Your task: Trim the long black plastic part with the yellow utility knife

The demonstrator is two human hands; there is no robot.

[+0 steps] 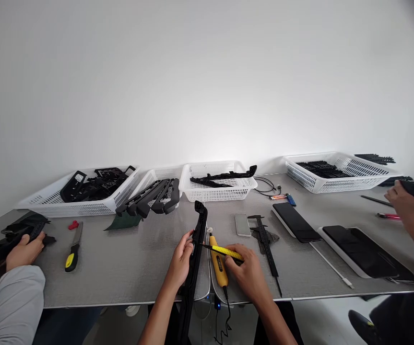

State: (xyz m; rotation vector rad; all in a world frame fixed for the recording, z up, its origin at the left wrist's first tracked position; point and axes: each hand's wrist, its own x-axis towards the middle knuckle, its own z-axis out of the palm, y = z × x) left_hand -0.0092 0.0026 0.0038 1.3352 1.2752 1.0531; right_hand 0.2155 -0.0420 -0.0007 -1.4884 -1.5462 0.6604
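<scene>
My left hand (181,261) is closed around a long black plastic part (193,273), which stands nearly upright in the view and reaches past the table's front edge. In my right hand (248,273) is a yellow-and-black craft knife (226,251), its tip pointing left at the part's edge; whether it touches cannot be made out. Under the knife lies a yellow corded hand tool (218,266), with its black cable hanging off the table. Just right of it are a small silver rectangular object (242,224) and a black caliper (267,245).
White baskets hold black parts: left (80,209), middle-left (148,178), middle (217,193) and right (314,186). A file (73,254) lies left. Phones (296,223) and a white cable (332,266) lie right. Co-workers' hands (25,250) are at the left and right (410,206).
</scene>
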